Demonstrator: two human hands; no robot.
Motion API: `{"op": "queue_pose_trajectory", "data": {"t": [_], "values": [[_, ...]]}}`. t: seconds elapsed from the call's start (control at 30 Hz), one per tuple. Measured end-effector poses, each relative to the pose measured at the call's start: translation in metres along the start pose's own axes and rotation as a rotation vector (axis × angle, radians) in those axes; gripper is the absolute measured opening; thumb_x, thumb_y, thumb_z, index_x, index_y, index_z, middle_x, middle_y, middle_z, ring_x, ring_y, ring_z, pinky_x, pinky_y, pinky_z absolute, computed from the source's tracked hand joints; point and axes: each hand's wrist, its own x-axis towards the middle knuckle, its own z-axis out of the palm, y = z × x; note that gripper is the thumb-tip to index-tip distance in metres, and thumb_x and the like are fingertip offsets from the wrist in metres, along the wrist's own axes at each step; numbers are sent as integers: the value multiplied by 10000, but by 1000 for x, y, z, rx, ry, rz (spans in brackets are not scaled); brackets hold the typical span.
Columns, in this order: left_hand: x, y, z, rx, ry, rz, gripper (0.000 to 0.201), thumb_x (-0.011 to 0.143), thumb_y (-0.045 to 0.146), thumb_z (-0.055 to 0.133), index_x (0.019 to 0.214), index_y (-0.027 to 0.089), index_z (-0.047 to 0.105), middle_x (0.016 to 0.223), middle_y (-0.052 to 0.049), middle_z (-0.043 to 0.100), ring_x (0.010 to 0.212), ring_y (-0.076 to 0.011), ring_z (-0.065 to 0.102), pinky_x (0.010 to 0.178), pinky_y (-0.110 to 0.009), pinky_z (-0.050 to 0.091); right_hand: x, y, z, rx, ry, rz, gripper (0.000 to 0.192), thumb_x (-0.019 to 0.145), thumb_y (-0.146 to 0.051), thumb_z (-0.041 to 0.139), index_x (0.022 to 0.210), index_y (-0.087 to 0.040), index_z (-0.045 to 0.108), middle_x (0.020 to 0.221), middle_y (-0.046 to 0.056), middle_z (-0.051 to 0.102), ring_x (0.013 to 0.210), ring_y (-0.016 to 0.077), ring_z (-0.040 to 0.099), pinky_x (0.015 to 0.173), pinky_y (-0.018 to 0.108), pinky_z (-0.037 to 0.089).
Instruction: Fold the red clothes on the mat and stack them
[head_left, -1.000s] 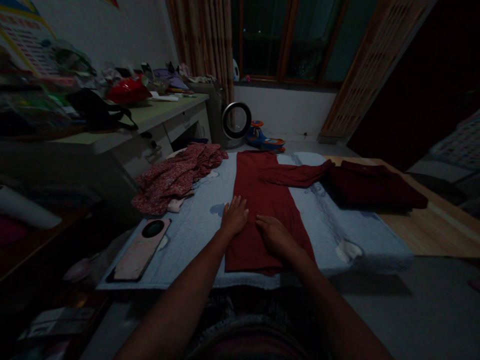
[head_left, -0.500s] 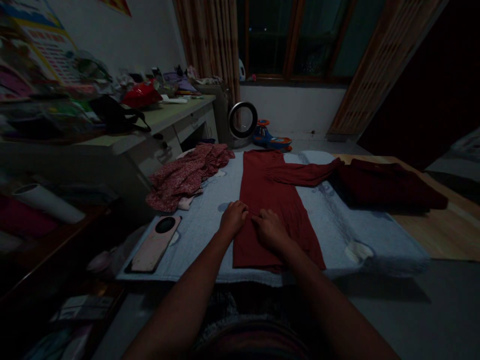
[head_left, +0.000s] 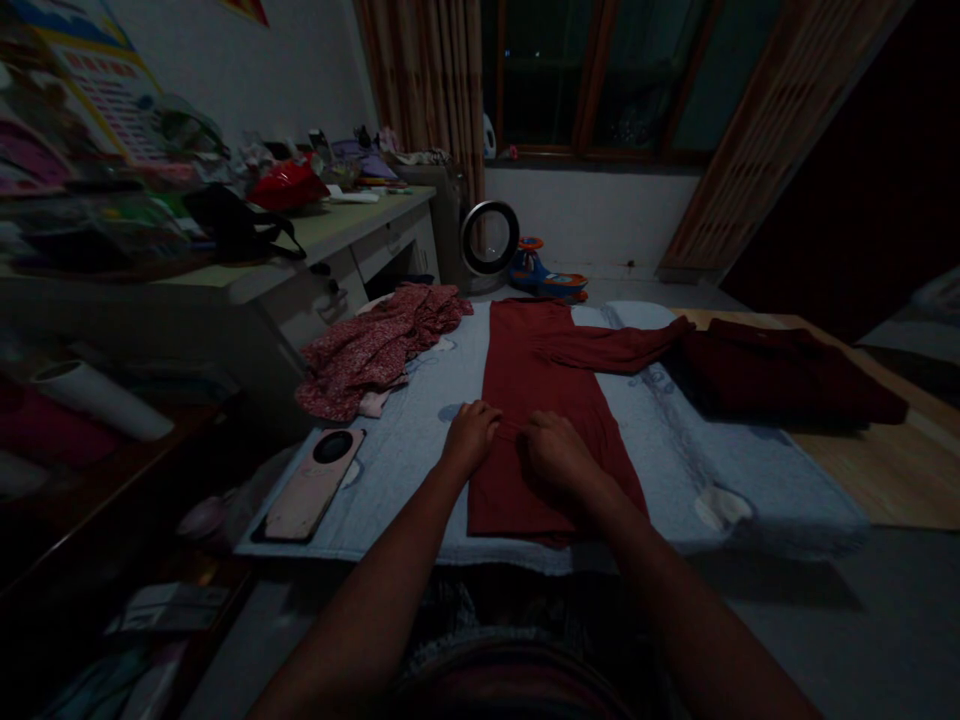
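Hands (head_left: 471, 436) (head_left: 553, 452) together on red garment (head_left: 540, 380), fingers curled

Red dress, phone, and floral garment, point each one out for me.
Red dress (head_left: 536, 370): head view, on the flat upper body above the hands.
Phone (head_left: 309, 487): head view, on its pink back below the round camera.
Floral garment (head_left: 379, 345): head view, on the middle of the crumpled heap.
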Motion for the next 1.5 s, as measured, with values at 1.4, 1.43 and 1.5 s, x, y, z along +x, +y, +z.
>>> {"op": "queue_pose_trajectory", "data": {"t": [1.4, 1.43, 1.5], "values": [[3, 19, -8, 118, -31, -114, 271, 938, 204, 468, 1132, 216, 658, 1064, -68, 630, 1032, -198, 573, 916, -316, 436, -19, 22, 20, 59, -11, -132, 424, 940, -199, 427, 1356, -182, 511, 1425, 87, 506, 1378, 231, 366, 1130, 444, 280], [4, 19, -9, 118, -41, -113, 275, 939, 198, 465, 1137, 213, 655, 1078, -71, 631, 1041, -199, 575, 923, -318, 433, -23, 23, 17, 54, -19, -128, 428, 938, -187, 422, 1357, -179, 507, 1431, 88, 499, 1379, 233, 364, 1131, 444, 279], [2, 22, -12, 123, -73, -104, 286, 941, 181, 449, 1151, 208, 642, 1113, -78, 636, 1061, -201, 579, 951, -331, 420, -32, 22, 8, 63, -38, -122, 417, 936, -159, 405, 1335, -168, 523, 1409, 99, 520, 1364, 231, 389, 1123, 435, 295]]}}
